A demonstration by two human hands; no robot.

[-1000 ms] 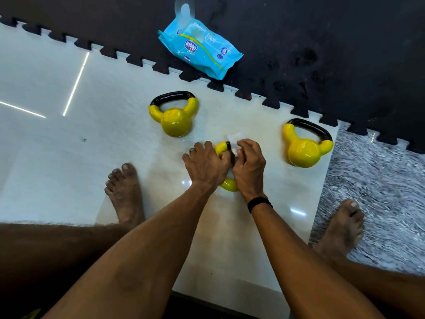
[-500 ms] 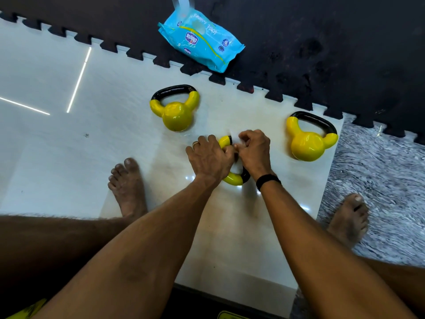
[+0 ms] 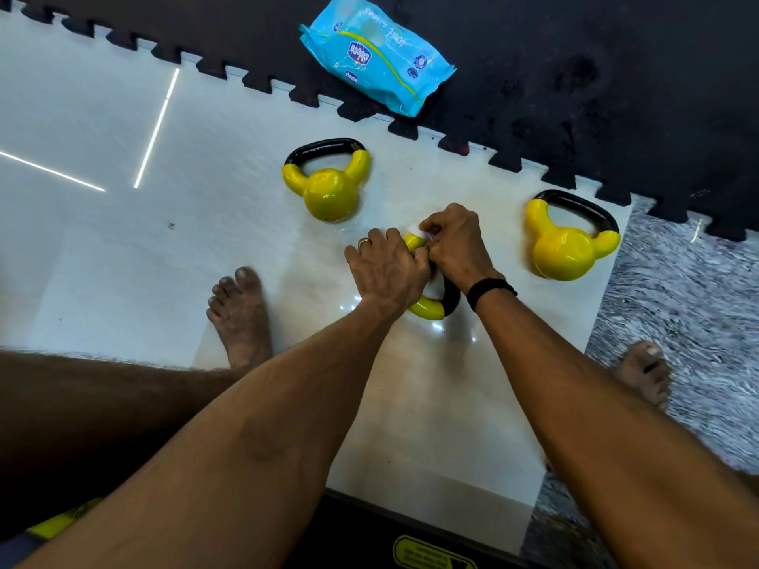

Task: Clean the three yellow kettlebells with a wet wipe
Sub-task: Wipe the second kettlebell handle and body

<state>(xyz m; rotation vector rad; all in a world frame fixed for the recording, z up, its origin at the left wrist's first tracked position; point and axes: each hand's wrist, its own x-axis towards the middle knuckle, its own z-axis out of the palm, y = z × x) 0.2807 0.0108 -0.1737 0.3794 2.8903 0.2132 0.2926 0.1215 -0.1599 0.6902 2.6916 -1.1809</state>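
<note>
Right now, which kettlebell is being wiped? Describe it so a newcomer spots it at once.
Start at the white floor tile bordered by the black foam mat. Three yellow kettlebells sit on it; take the middle kettlebell, nearest the person. Unlike the left kettlebell and right kettlebell, which stand untouched, it is mostly covered by the left hand and the right hand, which presses a white wipe on it.

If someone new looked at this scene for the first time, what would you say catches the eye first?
First, the two hands meeting at the centre of the white floor: the left hand grips the middle kettlebell while the right hand presses a white wet wipe onto it. Next, two more yellow kettlebells lie untouched, the left kettlebell beyond the hands and the right kettlebell beside them. A bright blue wipes pack lies on the black mat at the top.
</note>
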